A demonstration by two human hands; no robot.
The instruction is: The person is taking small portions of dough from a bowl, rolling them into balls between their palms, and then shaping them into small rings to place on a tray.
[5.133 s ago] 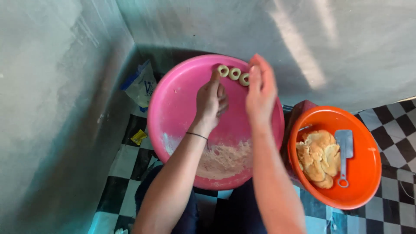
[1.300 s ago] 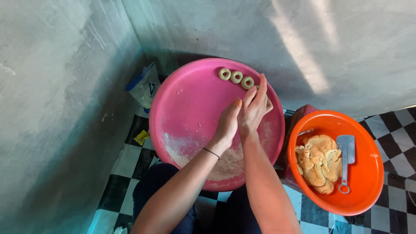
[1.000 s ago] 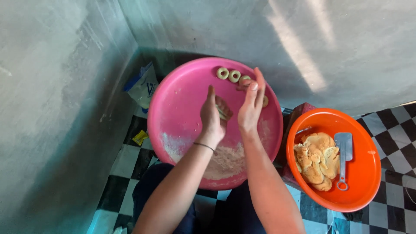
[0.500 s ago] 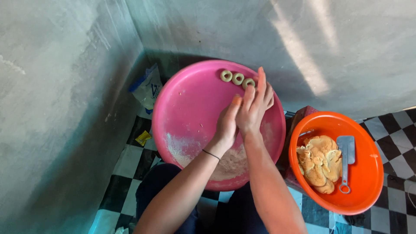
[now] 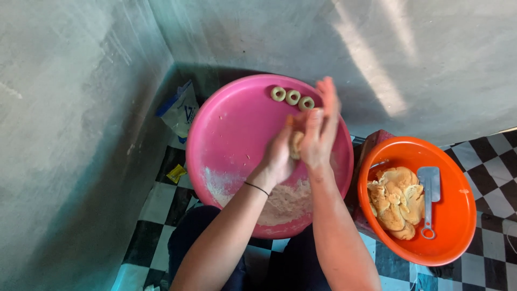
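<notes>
Two palms rolling one dough piece above the pink basin.

Left hand and right hand press flat around the piece; keep pressure even and palms parallel. Three dough rings sit at the basin's 12 o'clock, flour at 6 o'clock, orange bowl at 3 o'clock.

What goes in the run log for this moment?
both hands pressing pale dough piece | over round pink plastic basin | three dough rings at far rim
</notes>
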